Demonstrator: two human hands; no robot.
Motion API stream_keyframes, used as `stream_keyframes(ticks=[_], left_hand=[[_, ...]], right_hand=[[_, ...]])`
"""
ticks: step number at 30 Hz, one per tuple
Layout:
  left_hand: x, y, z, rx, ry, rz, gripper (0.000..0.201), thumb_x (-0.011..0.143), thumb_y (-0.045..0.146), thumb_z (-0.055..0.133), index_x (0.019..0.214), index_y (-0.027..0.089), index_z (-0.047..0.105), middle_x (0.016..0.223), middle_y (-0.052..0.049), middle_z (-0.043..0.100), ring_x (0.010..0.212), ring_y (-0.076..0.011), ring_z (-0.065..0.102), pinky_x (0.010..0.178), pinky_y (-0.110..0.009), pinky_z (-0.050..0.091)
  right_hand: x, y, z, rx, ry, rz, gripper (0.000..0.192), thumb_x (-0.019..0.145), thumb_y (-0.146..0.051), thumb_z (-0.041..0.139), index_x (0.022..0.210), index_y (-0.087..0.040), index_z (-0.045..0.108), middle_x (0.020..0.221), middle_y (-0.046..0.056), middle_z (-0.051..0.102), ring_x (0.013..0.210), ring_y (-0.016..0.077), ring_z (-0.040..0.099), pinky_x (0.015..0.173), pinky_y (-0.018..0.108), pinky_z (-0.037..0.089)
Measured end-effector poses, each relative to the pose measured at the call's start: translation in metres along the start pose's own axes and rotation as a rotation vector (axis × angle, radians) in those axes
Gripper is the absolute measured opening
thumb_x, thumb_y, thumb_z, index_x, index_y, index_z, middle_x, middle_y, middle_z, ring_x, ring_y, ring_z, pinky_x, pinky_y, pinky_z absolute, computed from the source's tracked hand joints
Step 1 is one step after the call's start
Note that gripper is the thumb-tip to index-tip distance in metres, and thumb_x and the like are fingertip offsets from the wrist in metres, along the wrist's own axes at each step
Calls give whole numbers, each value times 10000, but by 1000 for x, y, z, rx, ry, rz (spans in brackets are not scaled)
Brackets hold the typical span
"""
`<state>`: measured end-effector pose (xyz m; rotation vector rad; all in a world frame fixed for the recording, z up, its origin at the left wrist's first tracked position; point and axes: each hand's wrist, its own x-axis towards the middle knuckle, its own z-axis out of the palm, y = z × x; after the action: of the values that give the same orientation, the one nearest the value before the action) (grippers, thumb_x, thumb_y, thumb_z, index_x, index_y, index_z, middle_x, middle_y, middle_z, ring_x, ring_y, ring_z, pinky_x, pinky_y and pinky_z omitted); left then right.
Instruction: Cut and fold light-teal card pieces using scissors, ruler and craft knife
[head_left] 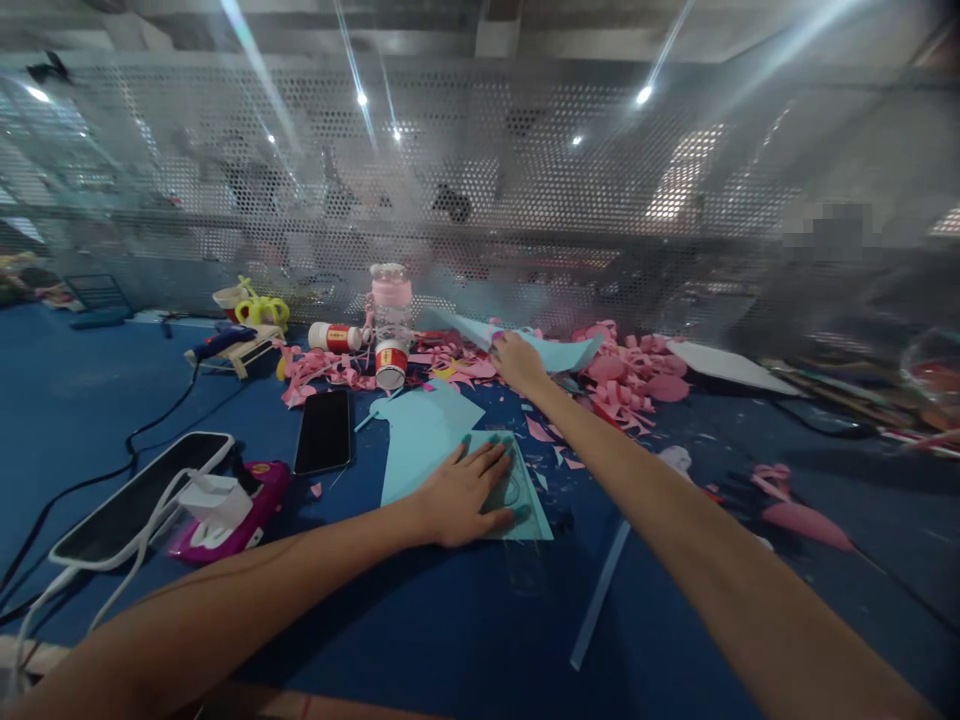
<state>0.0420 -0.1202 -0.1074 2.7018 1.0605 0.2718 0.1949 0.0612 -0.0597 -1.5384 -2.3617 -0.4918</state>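
Note:
My left hand [466,492] lies with fingers stretched out on a light blue sheet of paper [521,525] that has a curved shape on it. More light blue paper [412,440] lies to its left and behind. Farther back, my right hand [519,362] is closed on the edge of another light blue paper sheet [566,352], which is raised and curved above the scraps. Its fingertips are partly hidden. Thin blue paper slivers lie between the two hands.
Pink paper cuttings [626,380] heap along the perforated metal panel [480,200]. A clear bottle [391,310], paper cup [391,365], black phone [324,432], purple power strip [262,500] with white cables, and glue gun [225,340] stand left. A translucent glue stick [600,600] lies in front.

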Motion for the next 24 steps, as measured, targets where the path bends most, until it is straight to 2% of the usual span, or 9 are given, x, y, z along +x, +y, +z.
stream_keyframes(ticks=[4,8,12,17,20,24], left_hand=[[0,-1,1,-11,-1,4,719,872,585,236,1422,125,173,1499,-121,152,1382,-253,128,1107,-472,116],[0,-2,2,-13,3,6,731,870,594,229,1419,114,183,1495,-133,168,1382,-256,129,1109,-473,104],[1,-3,4,-9,16,15,725,870,600,213,1418,127,184,1495,-132,174,1381,-256,133,1108,-472,102],[0,-4,5,-19,9,7,729,865,607,215,1421,137,178,1499,-119,167,1383,-252,122,1111,-462,87],[0,-3,3,-22,11,5,734,864,609,216,1423,135,172,1500,-117,159,1384,-243,120,1114,-454,82],[0,-2,0,-25,-7,0,742,867,599,227,1424,112,173,1500,-121,151,1384,-248,116,1112,-465,93]], right_hand=[[11,16,-2,38,80,218,335,904,-213,325,1044,-68,593,1083,200,544,928,248,544,757,323,393],[13,34,-2,80,147,319,321,886,-196,341,963,-68,625,982,184,593,910,249,544,786,332,385],[13,50,-3,117,202,352,289,856,-188,376,879,-92,648,914,165,621,853,244,544,782,341,381],[13,61,-11,136,248,386,275,826,-143,386,864,-87,652,905,182,626,871,273,538,786,376,379],[12,58,-18,153,249,369,292,839,-136,367,894,-78,648,943,194,615,903,278,538,818,392,378],[12,40,-24,194,188,291,292,850,-166,396,995,-57,626,1028,208,596,966,278,538,852,392,384]])
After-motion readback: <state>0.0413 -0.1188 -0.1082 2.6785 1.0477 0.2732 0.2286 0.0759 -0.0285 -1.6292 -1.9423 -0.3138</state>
